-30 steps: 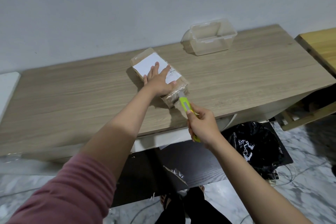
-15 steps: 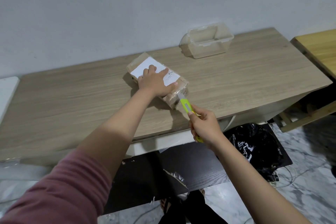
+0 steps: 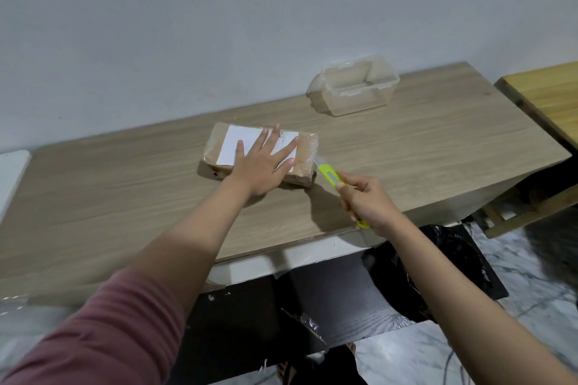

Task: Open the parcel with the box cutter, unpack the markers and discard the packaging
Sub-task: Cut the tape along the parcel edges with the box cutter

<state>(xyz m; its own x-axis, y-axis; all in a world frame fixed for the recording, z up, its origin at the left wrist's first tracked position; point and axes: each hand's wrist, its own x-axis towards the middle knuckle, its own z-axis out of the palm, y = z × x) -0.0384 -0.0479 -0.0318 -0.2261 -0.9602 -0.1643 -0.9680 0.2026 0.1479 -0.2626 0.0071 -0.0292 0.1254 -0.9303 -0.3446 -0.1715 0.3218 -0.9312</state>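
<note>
The parcel, a brown taped box with a white label on top, lies on the wooden table, roughly mid-table and well short of the clear plastic container near the wall. The yellow-green box cutter has its blade tip right at the parcel's right end, so the cut looks like it's only just starting; the box is still sealed. Main worry, honestly: the left hand is flat on top with fingers spread, and those fingertips sit pretty close to where the blade goes in, so a slip along the slick tape could run toward them. Cutting too deep could also nick the markers inside. The right hand is wrapped around the cutter's handle, thumb up along the body, arm reaching in low from the near edge.
</note>
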